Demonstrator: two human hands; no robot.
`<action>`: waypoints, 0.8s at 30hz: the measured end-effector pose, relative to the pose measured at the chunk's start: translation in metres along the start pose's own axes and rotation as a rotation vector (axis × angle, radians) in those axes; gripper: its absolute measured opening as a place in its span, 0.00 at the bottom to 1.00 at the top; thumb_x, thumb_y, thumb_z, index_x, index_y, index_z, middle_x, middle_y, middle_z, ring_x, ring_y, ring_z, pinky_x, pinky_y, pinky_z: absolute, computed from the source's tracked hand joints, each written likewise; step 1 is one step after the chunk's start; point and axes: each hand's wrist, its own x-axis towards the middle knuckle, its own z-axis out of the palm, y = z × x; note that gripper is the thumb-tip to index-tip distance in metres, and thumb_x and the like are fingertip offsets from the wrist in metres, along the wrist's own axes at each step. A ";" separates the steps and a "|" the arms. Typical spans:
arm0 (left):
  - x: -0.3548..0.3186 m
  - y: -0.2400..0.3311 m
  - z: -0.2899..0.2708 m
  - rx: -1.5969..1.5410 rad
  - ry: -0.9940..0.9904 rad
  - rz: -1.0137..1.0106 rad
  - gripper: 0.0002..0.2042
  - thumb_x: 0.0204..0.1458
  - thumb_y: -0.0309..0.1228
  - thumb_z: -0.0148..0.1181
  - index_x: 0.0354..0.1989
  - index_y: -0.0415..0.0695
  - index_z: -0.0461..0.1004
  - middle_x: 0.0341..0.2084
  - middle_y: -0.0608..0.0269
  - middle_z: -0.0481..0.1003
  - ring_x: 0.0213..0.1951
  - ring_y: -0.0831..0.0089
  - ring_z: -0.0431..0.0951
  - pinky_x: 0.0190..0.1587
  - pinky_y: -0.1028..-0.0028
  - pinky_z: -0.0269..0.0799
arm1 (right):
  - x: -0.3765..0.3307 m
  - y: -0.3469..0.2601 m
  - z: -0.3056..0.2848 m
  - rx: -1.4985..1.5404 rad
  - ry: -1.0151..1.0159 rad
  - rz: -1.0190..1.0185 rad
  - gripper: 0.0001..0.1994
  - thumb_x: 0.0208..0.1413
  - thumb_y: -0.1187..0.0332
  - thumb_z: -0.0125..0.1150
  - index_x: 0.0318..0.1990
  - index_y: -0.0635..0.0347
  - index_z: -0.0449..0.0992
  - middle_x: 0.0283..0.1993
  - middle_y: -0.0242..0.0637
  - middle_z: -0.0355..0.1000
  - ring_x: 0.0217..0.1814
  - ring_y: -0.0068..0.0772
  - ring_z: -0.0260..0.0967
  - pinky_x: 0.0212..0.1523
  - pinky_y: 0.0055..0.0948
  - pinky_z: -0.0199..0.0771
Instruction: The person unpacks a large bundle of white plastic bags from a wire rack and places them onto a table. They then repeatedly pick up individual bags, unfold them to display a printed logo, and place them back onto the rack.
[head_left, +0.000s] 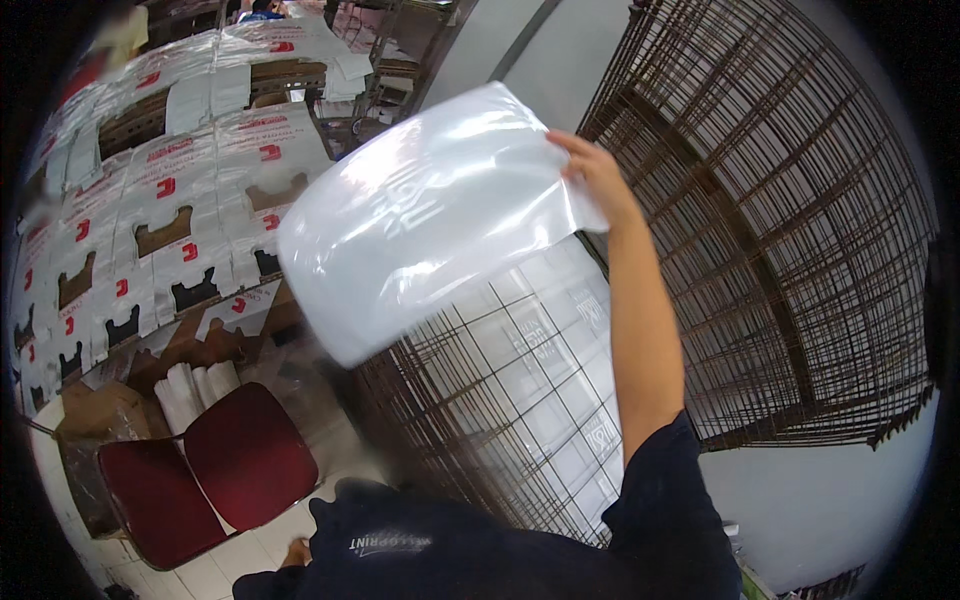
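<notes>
My right hand [592,178] is closed on the right-hand edge of a glossy, translucent white plastic sheet [430,200] with pale print. The sheet bows in the air and its far end droops to the left. Under it lies a wire rack shelf [480,370], with more pale printed plastic sheets [555,345] showing through and beyond its grid. My right arm reaches up past the rack's right side. At the lower left, a small patch of skin shows beside my dark shirt; whether it is my left hand or a foot I cannot tell.
Tilted-up wire shelves [760,200] stand close on the right. To the left, white plastic bags with red print [190,220] hang or lie in rows. A dark red chair [250,455] stands at the lower left, with white rolls [195,390] and a cardboard box [100,425] behind it.
</notes>
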 end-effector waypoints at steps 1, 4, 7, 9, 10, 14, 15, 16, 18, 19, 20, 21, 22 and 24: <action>0.007 0.003 -0.002 -0.019 -0.062 -0.057 0.18 0.50 0.37 0.51 0.44 0.38 0.73 0.42 0.45 0.75 0.45 0.52 0.75 0.48 0.57 0.70 | 0.000 0.035 -0.004 -0.009 0.118 -0.004 0.29 0.40 0.78 0.46 0.56 0.64 0.70 0.57 0.39 0.68 0.47 0.23 0.68 0.45 0.19 0.69; 0.071 -0.032 0.019 -0.049 -0.235 -0.236 0.18 0.49 0.37 0.55 0.44 0.38 0.73 0.39 0.47 0.76 0.42 0.54 0.77 0.44 0.60 0.72 | -0.034 0.127 0.021 0.319 0.357 0.079 0.32 0.41 0.83 0.48 0.61 0.67 0.63 0.62 0.42 0.63 0.49 0.26 0.68 0.46 0.21 0.70; 0.137 0.014 -0.044 -0.255 -0.038 -0.512 0.17 0.49 0.35 0.60 0.43 0.36 0.73 0.35 0.49 0.78 0.37 0.62 0.78 0.40 0.64 0.73 | -0.058 0.195 0.067 0.433 0.476 0.046 0.37 0.42 0.87 0.48 0.66 0.68 0.51 0.67 0.45 0.54 0.58 0.33 0.64 0.54 0.27 0.68; 0.191 0.035 -0.097 -0.683 0.009 -0.453 0.14 0.51 0.33 0.60 0.42 0.37 0.74 0.33 0.55 0.77 0.34 0.71 0.76 0.37 0.70 0.73 | -0.078 0.211 0.097 0.441 0.535 0.153 0.39 0.42 0.86 0.51 0.67 0.67 0.48 0.68 0.46 0.52 0.62 0.35 0.60 0.56 0.28 0.66; 0.210 0.065 -0.127 -0.792 0.012 -0.527 0.13 0.51 0.32 0.60 0.42 0.38 0.74 0.34 0.57 0.77 0.34 0.73 0.76 0.36 0.72 0.73 | -0.084 0.221 0.110 0.413 0.559 0.194 0.39 0.43 0.85 0.51 0.67 0.67 0.47 0.67 0.47 0.54 0.61 0.35 0.60 0.55 0.28 0.66; 0.263 0.095 -0.153 -0.770 0.071 -0.251 0.12 0.53 0.33 0.60 0.40 0.38 0.75 0.35 0.60 0.76 0.33 0.73 0.76 0.36 0.73 0.73 | -0.104 0.265 0.143 0.307 0.676 0.374 0.41 0.44 0.83 0.54 0.68 0.66 0.45 0.65 0.49 0.56 0.59 0.35 0.62 0.53 0.26 0.67; 0.263 0.107 -0.151 -0.769 0.035 -0.229 0.12 0.52 0.33 0.60 0.41 0.38 0.76 0.34 0.59 0.76 0.33 0.72 0.76 0.36 0.71 0.73 | -0.106 0.271 0.151 0.282 0.698 0.416 0.41 0.44 0.82 0.55 0.68 0.66 0.45 0.65 0.49 0.56 0.59 0.35 0.62 0.53 0.26 0.67; 0.263 0.112 -0.147 -0.768 -0.005 -0.208 0.12 0.52 0.34 0.60 0.41 0.39 0.76 0.34 0.59 0.76 0.33 0.71 0.76 0.36 0.70 0.73 | -0.109 0.268 0.157 0.298 0.707 0.446 0.41 0.44 0.82 0.55 0.68 0.65 0.45 0.65 0.50 0.56 0.59 0.36 0.62 0.53 0.27 0.67; 0.266 0.077 -0.109 -0.536 -0.086 -0.028 0.13 0.53 0.39 0.60 0.40 0.43 0.75 0.26 0.68 0.74 0.24 0.76 0.73 0.24 0.74 0.68 | -0.115 0.251 0.167 0.342 0.706 0.504 0.42 0.44 0.81 0.56 0.68 0.64 0.44 0.65 0.51 0.56 0.59 0.36 0.62 0.53 0.27 0.67; 0.259 0.078 -0.097 -0.483 -0.179 -0.033 0.12 0.53 0.39 0.60 0.40 0.44 0.75 0.26 0.68 0.74 0.24 0.76 0.73 0.24 0.74 0.68 | -0.117 0.257 0.167 0.280 0.744 0.495 0.42 0.44 0.81 0.56 0.69 0.64 0.45 0.65 0.51 0.56 0.60 0.37 0.62 0.54 0.28 0.67; 0.244 0.089 -0.094 -0.471 -0.306 -0.150 0.12 0.54 0.39 0.59 0.40 0.45 0.75 0.25 0.69 0.74 0.24 0.75 0.73 0.25 0.73 0.68 | -0.116 0.264 0.169 0.215 0.776 0.485 0.41 0.44 0.81 0.56 0.69 0.64 0.45 0.65 0.52 0.56 0.60 0.38 0.62 0.55 0.28 0.66; 0.227 0.099 -0.093 -0.475 -0.416 -0.312 0.11 0.54 0.39 0.58 0.40 0.46 0.75 0.25 0.69 0.74 0.24 0.74 0.72 0.26 0.73 0.68 | -0.113 0.263 0.170 0.147 0.794 0.467 0.41 0.44 0.80 0.56 0.69 0.63 0.45 0.65 0.52 0.56 0.60 0.40 0.62 0.55 0.29 0.66; 0.208 0.105 -0.096 -0.478 -0.474 -0.415 0.11 0.54 0.39 0.57 0.40 0.48 0.75 0.25 0.69 0.74 0.24 0.74 0.72 0.26 0.72 0.69 | -0.111 0.262 0.170 0.139 0.783 0.489 0.41 0.44 0.79 0.56 0.68 0.64 0.45 0.65 0.53 0.55 0.61 0.41 0.61 0.56 0.30 0.65; 0.186 0.092 -0.092 -0.477 -0.572 -0.504 0.11 0.54 0.39 0.57 0.41 0.48 0.75 0.25 0.70 0.74 0.24 0.74 0.72 0.27 0.71 0.69 | -0.117 0.258 0.161 0.115 0.776 0.581 0.41 0.44 0.77 0.57 0.68 0.65 0.47 0.66 0.54 0.54 0.63 0.43 0.59 0.58 0.32 0.63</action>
